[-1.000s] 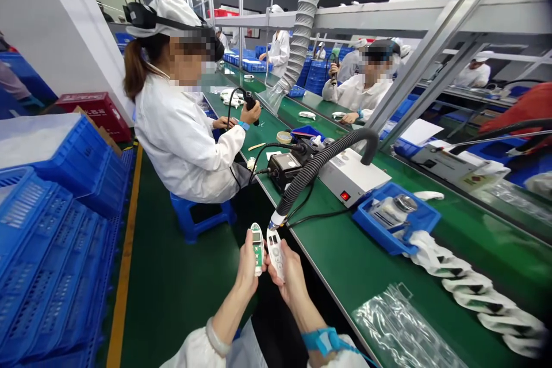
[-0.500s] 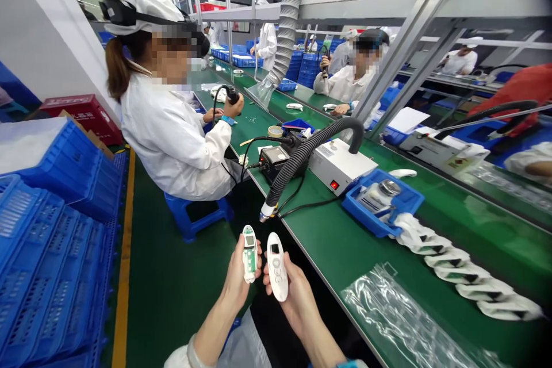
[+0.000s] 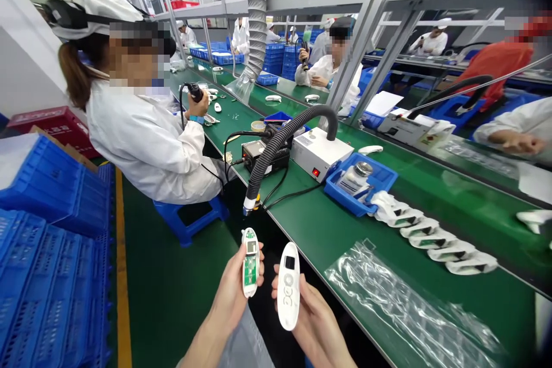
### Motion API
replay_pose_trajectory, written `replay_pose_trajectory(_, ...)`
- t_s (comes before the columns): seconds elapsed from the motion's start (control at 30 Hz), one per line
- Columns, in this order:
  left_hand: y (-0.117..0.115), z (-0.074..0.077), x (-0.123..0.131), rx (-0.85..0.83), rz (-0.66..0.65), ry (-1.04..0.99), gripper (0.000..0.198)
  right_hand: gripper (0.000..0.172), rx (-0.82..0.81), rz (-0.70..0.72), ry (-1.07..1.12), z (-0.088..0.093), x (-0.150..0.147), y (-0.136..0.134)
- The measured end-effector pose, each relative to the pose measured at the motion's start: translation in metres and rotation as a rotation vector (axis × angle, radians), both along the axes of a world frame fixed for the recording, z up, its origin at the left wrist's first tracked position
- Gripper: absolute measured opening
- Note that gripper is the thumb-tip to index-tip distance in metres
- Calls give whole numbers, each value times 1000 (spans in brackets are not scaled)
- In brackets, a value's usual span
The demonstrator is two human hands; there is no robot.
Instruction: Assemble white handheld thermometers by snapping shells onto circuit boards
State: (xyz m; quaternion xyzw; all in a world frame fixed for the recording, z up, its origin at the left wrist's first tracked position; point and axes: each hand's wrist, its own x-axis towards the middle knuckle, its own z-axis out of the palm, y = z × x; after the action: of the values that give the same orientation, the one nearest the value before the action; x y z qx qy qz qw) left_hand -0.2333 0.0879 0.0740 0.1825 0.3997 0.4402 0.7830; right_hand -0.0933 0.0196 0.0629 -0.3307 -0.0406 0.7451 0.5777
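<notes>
Halves of a small handset sit apart and unjoined: left hand (image 3: 233, 299) is closed around the open shell with green circuit board (image 3: 250, 261), right hand (image 3: 308, 313) cradles the white front cover (image 3: 288, 286) with fingers curled behind it, both held in the air just off the near edge of the green bench (image 3: 345, 236), below the black hose nozzle (image 3: 250, 204). Joining looks undone, judging by the gap between them. Blue tray (image 3: 360, 184) on the bench holds a metal-capped bottle (image 3: 356, 175); a row of white shells (image 3: 431, 236) lies beside it, and blue crates (image 3: 47, 276) are stacked on the floor at left, contents not visible.
</notes>
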Motion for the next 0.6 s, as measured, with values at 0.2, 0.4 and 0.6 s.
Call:
replay_pose_trajectory(0.2, -8, 12, 8, 89, -50, 150, 37, 49, 57, 14, -104, 4, 7, -6)
replay_pose_trajectory(0.4, -24, 17, 33, 302, -201, 271, 33, 53, 125, -92, -509, 5, 16, -13)
replay_pose_trajectory(0.6, -35, 15, 59, 390, -276, 316, 38, 47, 160, -100, -616, 4, 28, -23)
